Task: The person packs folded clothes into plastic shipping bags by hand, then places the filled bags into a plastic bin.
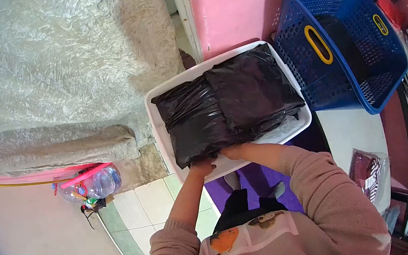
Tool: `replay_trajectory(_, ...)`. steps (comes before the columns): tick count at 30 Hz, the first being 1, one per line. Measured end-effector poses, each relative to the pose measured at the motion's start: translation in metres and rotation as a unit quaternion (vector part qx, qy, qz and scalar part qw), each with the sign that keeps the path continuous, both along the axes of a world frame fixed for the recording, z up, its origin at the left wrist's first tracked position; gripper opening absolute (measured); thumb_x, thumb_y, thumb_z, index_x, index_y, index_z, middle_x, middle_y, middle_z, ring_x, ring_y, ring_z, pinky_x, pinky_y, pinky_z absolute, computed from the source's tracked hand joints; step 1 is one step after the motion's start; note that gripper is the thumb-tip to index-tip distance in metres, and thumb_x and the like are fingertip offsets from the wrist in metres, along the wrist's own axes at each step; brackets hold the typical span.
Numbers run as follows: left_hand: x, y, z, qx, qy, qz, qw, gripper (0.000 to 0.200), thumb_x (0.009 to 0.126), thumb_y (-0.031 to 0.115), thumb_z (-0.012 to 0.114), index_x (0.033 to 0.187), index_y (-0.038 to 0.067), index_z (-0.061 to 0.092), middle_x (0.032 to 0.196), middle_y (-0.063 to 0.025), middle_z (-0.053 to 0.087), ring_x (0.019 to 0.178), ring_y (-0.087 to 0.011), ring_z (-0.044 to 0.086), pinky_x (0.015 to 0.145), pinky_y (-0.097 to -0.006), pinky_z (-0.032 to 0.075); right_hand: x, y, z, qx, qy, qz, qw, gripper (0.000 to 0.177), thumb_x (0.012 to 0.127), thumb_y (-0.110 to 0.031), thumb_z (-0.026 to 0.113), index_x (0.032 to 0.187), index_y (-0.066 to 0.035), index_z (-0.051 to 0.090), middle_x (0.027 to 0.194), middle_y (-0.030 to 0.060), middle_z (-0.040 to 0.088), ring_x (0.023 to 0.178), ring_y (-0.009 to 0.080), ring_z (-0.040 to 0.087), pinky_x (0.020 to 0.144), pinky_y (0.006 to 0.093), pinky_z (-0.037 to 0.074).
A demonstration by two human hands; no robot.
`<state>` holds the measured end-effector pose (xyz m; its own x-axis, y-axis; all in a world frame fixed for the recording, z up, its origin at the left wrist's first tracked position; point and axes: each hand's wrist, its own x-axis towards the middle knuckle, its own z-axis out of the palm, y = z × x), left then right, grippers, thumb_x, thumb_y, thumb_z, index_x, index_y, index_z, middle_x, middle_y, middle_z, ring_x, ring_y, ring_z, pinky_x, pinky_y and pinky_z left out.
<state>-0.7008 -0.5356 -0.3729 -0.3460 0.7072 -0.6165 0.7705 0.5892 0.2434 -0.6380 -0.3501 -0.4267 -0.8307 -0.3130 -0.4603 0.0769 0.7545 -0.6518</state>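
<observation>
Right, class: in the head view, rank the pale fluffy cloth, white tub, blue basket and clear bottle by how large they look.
1. Pale fluffy cloth
2. White tub and blue basket: too alike to rank
3. Clear bottle

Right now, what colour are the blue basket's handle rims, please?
Yellow handle rims, best in the head view.

A white bin carries black plastic-wrapped packages.
</observation>
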Motion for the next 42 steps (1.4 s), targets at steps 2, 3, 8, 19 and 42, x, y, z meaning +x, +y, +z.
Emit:
replay_trajectory(2, -0.001, 0.009, 0.006, 0.005, 0.003, -0.001, 1.0, 0.063, 0.076, 0.037, 0.067, 0.134, 0.018, 0.05, 0.143, -0.0168, 0.041, 0.133, -0.0366, 0.036, 0.11, -0.0468, 0.029, 0.004, -0.002, -0.034, -0.041, 0.031, -0.066, 0.997, 0.048, 0.094, -0.032, 0.039, 0.135, -0.009, 0.048, 0.144, 0.0177, 0.039, 0.135, 0.0322, 0.034, 0.114, 0.0404, 0.023)
replay_trajectory(3, 0.002, 0.005, 0.0, 0.017, 0.032, 0.0, 0.999, 0.068, 0.075, 0.039, 0.067, 0.137, 0.021, 0.046, 0.145, -0.0162, 0.038, 0.135, -0.0363, 0.032, 0.111, -0.0478, 0.026, 0.007, -0.005, -0.048, -0.064, 0.045, -0.098, 0.992, 0.051, 0.093, -0.033, 0.039, 0.137, -0.007, 0.046, 0.146, 0.0189, 0.036, 0.137, 0.0333, 0.032, 0.115, 0.0408, 0.023)
replay_trajectory(8, 0.009, -0.01, -0.022, 0.007, 0.112, 0.035, 0.993, 0.076, 0.073, 0.033, 0.068, 0.142, 0.018, 0.04, 0.149, -0.016, 0.033, 0.138, -0.0351, 0.028, 0.113, -0.0484, 0.022, 0.0, -0.022, -0.012, 0.047, -0.026, -0.063, 0.997, 0.05, 0.093, -0.029, 0.04, 0.137, -0.007, 0.045, 0.145, 0.019, 0.038, 0.136, 0.0329, 0.034, 0.114, 0.0411, 0.024)
replay_trajectory(19, 0.006, -0.013, -0.04, 0.205, 0.191, 0.156, 0.947, 0.054, 0.08, 0.01, 0.052, 0.134, 0.01, 0.049, 0.139, -0.0193, 0.044, 0.133, -0.0386, 0.035, 0.11, -0.0515, 0.025, -0.027, -0.02, 0.048, -0.038, 0.014, -0.047, 0.998, 0.044, 0.092, -0.022, 0.041, 0.133, -0.009, 0.049, 0.14, 0.0157, 0.044, 0.132, 0.0315, 0.038, 0.112, 0.0415, 0.027)
replay_trajectory(42, 0.01, -0.016, -0.031, 0.211, 0.193, 0.18, 0.941, 0.041, 0.085, 0.018, 0.051, 0.123, 0.007, 0.059, 0.134, -0.0206, 0.049, 0.127, -0.0388, 0.042, 0.108, -0.0502, 0.03, -0.025, -0.051, -0.019, 0.02, -0.054, -0.069, 0.996, 0.035, 0.089, -0.023, 0.045, 0.118, -0.008, 0.06, 0.126, 0.0158, 0.055, 0.117, 0.0321, 0.051, 0.102, 0.0428, 0.037)
